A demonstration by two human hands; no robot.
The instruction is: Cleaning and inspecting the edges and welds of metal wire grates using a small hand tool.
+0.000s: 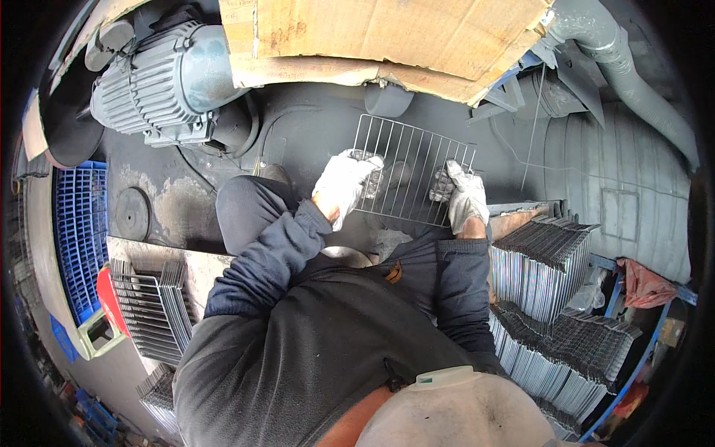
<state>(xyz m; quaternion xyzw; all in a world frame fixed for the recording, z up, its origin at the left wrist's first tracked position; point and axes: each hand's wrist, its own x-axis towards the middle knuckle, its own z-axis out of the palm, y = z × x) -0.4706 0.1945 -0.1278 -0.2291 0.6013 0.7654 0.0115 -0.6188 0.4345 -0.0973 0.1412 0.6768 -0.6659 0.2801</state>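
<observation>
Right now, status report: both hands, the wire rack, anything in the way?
Left gloved hand gripping wire rack at its left side. Right gloved hand at its right. Rack held up between both. Cardboard beyond it, no blockage visible.

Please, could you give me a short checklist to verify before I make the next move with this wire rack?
1. Left grip holds the wire rack at its left side: ok.
2. Right grip holds its right side: ok.
3. White gloves worn on both hands: ok.
4. Gap visible between rack and cardboard: ok.
5. Grey motor stopped: cannot tell.
6. Rack's wire joints sound: cannot tell, too small.
</observation>
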